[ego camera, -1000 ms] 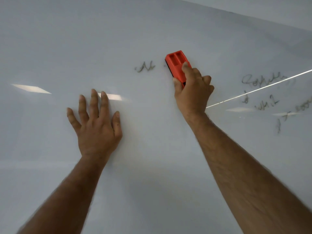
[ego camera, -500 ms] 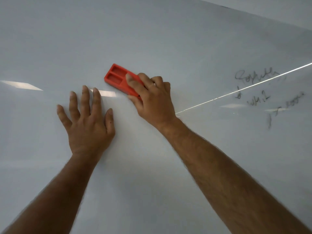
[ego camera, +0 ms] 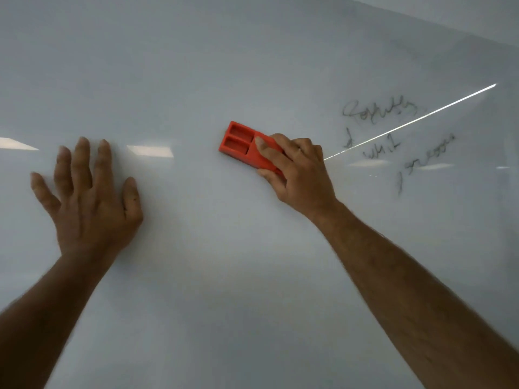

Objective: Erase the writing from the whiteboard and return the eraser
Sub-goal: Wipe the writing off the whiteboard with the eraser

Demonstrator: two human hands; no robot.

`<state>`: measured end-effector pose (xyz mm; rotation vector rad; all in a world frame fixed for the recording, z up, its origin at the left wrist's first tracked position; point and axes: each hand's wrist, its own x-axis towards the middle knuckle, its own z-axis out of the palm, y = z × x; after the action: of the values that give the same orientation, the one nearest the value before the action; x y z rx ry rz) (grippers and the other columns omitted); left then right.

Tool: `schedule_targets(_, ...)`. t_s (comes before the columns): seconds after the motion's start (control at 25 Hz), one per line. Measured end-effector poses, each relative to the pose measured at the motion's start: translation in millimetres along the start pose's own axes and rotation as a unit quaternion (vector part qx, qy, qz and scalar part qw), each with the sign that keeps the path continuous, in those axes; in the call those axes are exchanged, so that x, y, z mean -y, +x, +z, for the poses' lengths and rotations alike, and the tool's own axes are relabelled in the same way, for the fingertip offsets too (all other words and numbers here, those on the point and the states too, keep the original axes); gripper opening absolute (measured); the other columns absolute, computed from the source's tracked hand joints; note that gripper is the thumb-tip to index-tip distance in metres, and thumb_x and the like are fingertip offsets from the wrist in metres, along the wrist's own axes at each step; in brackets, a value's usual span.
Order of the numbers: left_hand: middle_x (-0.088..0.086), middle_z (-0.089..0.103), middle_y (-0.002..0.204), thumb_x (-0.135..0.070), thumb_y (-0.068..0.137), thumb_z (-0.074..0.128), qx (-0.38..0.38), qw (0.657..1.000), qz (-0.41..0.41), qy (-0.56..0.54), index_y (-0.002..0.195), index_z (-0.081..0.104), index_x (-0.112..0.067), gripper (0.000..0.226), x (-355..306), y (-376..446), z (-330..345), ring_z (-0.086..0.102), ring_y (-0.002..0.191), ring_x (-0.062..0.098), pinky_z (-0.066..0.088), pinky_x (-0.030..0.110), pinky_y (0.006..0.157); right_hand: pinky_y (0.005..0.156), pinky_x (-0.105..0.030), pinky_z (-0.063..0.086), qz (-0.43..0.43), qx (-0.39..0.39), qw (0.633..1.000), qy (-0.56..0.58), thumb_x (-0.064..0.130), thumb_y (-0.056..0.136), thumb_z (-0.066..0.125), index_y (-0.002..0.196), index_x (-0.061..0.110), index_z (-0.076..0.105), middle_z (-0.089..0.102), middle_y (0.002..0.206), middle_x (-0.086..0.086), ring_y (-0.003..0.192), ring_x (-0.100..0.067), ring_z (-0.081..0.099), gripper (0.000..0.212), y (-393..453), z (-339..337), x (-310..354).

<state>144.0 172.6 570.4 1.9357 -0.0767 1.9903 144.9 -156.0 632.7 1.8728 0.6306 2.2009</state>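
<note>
Right hand (ego camera: 297,169) clamped on eraser (ego camera: 244,144), left hand (ego camera: 90,192) flat and empty on whiteboard (ego camera: 252,276) — could miss faint writing (ego camera: 393,136) rightward, or smear it.

Left hand (ego camera: 90,197) lies flat with fingers spread; right hand (ego camera: 297,169) curls in a grip, arm outstretched.
</note>
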Motion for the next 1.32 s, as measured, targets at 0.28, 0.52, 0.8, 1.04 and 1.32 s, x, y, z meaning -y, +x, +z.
schedule_targets(0.28, 0.015, 0.023, 0.168, -0.05, 0.092, 0.044, 0.015, 0.997, 0.075, 0.032, 0.159, 0.029, -0.017, 0.076, -104, -22, 34, 0.015, 0.156, 0.038, 0.004, 0.069, 0.119, 0.081, -0.046, 0.046, 0.136, 0.002, 0.991, -0.017, 0.044, 0.095, 0.059, 0.144, 0.025, 0.052, 0.063, 0.132, -0.003, 0.101, -0.034, 0.055, 0.052, -37, -16, -123)
schedule_targets(0.52, 0.015, 0.023, 0.168, -0.052, 0.094, 0.037, 0.033, 0.994, 0.084, 0.062, 0.16, 0.029, -0.017, 0.075, -180, -48, 65, 0.015, 0.156, 0.038, 0.006, 0.07, 0.119, 0.086, -0.049, 0.045, 0.212, -0.006, 0.977, -0.01, 0.042, 0.096, 0.06, 0.145, 0.024, 0.049, 0.061, 0.133, -0.005, 0.103, -0.039, 0.053, 0.053, -76, -30, -228)
schedule_targets(0.8, 0.014, 0.021, 0.17, -0.049, 0.094, 0.035, 0.058, 0.992, 0.081, 0.08, 0.161, 0.029, -0.018, 0.074, -223, -59, 73, 0.014, 0.157, 0.038, 0.007, 0.07, 0.12, 0.085, -0.047, 0.042, 0.368, -0.029, 0.929, 0.026, 0.035, 0.095, 0.061, 0.145, 0.024, 0.047, 0.06, 0.131, -0.007, 0.108, -0.041, 0.051, 0.053, -110, -37, -254)
schedule_targets(1.04, 0.015, 0.022, 0.169, -0.044, 0.094, 0.036, 0.055, 0.993, 0.091, 0.061, 0.16, 0.031, -0.017, 0.072, -246, -62, 85, 0.019, 0.155, 0.039, 0.008, 0.071, 0.119, 0.082, -0.042, 0.045, 0.176, -0.014, 0.983, 0.05, 0.038, 0.093, 0.063, 0.138, 0.025, 0.057, 0.062, 0.135, -0.003, 0.099, -0.031, 0.054, 0.047, -174, -42, -198)
schedule_targets(1.32, 0.014, 0.023, 0.168, -0.045, 0.096, 0.036, 0.021, 0.99, 0.12, 0.066, 0.16, 0.031, -0.019, 0.069, -259, -61, 104, 0.02, 0.155, 0.038, 0.007, 0.071, 0.118, 0.085, -0.046, 0.049, 0.007, 0.022, 1.0, -0.018, 0.044, 0.097, 0.059, 0.137, 0.028, 0.054, 0.062, 0.136, -0.005, 0.101, -0.033, 0.061, 0.044, -183, -53, -265)
